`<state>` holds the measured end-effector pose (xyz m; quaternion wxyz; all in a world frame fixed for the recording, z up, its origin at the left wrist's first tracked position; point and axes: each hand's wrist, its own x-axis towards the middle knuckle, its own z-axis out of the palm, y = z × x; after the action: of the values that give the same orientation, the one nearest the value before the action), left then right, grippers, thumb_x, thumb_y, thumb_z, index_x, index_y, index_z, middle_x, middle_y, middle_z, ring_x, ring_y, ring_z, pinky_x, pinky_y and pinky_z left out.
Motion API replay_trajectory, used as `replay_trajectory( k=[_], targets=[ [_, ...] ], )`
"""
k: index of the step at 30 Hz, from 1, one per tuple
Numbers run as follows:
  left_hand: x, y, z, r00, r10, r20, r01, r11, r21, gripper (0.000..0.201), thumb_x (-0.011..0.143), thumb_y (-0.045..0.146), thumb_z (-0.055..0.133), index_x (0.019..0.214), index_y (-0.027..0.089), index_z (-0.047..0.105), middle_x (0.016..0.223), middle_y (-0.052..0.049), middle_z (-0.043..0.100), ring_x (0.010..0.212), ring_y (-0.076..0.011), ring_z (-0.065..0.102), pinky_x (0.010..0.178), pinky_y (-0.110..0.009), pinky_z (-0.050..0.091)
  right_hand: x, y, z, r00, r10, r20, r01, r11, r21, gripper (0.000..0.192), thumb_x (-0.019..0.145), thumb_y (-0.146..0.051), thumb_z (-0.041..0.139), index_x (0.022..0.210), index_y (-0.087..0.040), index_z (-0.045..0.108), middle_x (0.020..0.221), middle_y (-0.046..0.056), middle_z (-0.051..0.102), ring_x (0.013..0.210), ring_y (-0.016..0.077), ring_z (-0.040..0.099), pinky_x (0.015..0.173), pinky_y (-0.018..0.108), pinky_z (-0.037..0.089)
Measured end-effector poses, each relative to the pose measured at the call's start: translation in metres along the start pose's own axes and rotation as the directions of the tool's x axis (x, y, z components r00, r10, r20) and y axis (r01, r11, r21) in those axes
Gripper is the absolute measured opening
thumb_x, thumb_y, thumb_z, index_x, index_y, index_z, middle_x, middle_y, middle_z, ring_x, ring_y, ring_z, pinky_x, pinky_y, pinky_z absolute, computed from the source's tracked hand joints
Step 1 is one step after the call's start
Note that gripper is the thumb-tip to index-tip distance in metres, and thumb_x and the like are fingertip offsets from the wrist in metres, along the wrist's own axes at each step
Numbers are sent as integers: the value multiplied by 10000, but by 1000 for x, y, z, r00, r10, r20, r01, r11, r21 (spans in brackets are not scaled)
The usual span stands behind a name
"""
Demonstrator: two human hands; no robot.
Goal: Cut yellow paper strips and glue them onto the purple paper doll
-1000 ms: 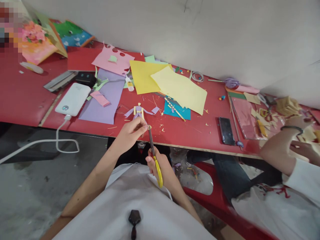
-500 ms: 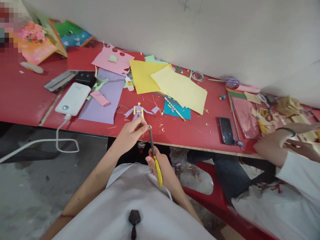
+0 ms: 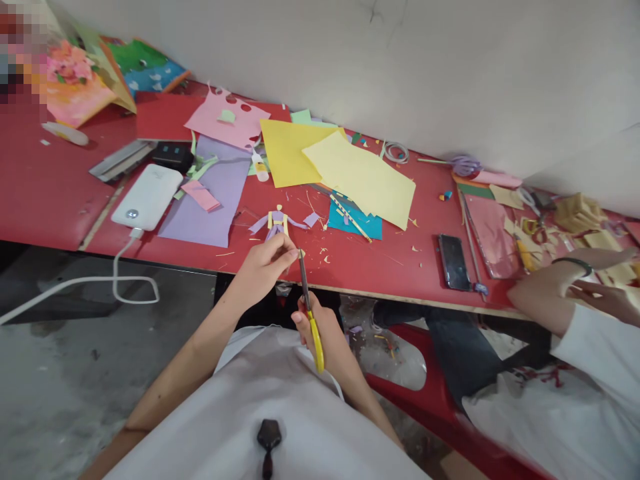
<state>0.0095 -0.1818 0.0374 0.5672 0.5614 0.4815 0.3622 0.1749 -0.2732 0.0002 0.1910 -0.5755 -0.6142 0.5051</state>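
Note:
My right hand (image 3: 320,330) grips yellow-handled scissors (image 3: 309,310), blades pointing up toward the table edge. My left hand (image 3: 263,267) pinches a tiny yellow paper scrap (image 3: 301,253) right at the blade tips. Just beyond my fingers a small purple and yellow paper figure (image 3: 278,223) lies flat on the red table (image 3: 360,263).
Yellow sheets (image 3: 350,170), a purple sheet (image 3: 213,197) and pink paper (image 3: 227,120) cover the table. A white power bank (image 3: 147,197) with its cable sits at left, a phone (image 3: 453,261) at right. Another person's hands (image 3: 565,290) work at the far right among paper scraps.
My hands and scissors have barely moved. The other person's hands at the right have shifted lower and toward the table edge.

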Motion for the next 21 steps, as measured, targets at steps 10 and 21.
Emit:
replay_trajectory(
  k=[10, 21],
  targets=[
    [-3, -5, 6, 995, 47, -94, -62, 984, -167, 196, 914, 327, 578, 769, 200, 545, 650, 29, 517, 619, -125, 496, 623, -266, 389, -3, -8, -3, 998, -55, -34, 53, 997, -54, 317, 929, -526, 496, 968, -220, 423, 714, 2, 625, 589, 157, 593, 578, 249, 432],
    [-9, -3, 20, 940, 136, -314, -247, 905, -347, 193, 917, 303, 625, 762, 201, 573, 609, 41, 500, 563, -99, 487, 594, -244, 408, 5, -5, 6, 987, 22, -159, 11, 980, 200, 309, 818, -386, 689, 914, -241, 433, 753, -17, 682, 602, 136, 614, 588, 258, 474]
  ],
)
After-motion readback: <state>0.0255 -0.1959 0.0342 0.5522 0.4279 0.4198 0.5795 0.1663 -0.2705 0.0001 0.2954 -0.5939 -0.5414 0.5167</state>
